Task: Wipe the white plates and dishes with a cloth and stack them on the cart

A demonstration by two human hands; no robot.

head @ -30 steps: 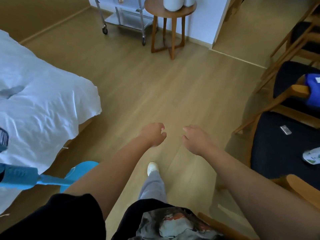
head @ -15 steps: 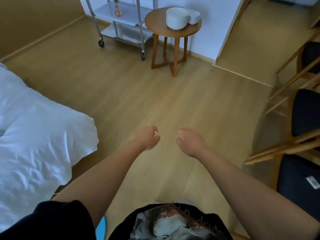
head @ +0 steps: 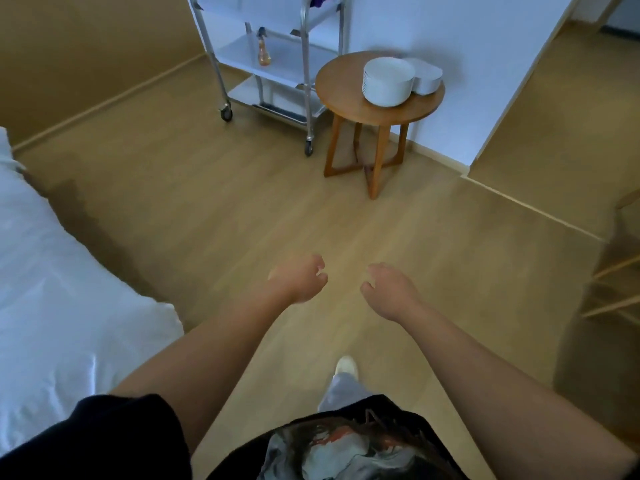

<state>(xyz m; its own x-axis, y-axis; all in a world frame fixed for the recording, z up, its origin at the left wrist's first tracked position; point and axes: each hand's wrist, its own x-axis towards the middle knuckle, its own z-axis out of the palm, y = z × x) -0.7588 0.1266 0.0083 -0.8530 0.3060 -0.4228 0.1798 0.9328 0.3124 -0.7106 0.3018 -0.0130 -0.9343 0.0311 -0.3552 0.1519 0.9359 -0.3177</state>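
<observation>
A stack of white plates (head: 388,81) stands on a round wooden side table (head: 346,95) at the far wall, with a second, smaller stack of white dishes (head: 427,77) behind it. Left of the table is a metal cart (head: 277,60) with white shelves on wheels. A purple cloth (head: 322,0) lies on its top shelf at the frame's edge. My left hand (head: 299,278) and my right hand (head: 389,289) hang in front of me over the floor, fingers loosely curled, both holding nothing and far from the table.
A small spray bottle (head: 264,51) stands on the cart's middle shelf. A bed with a white sheet (head: 52,289) fills the left side. Wooden chair legs (head: 616,271) show at the right edge. Wooden floor stretches between me and the table.
I have walked forward: the table, plates and cart are nearer and more of the cart shows. The chairs have slid out to the right. My hands stay empty, a little farther apart.
</observation>
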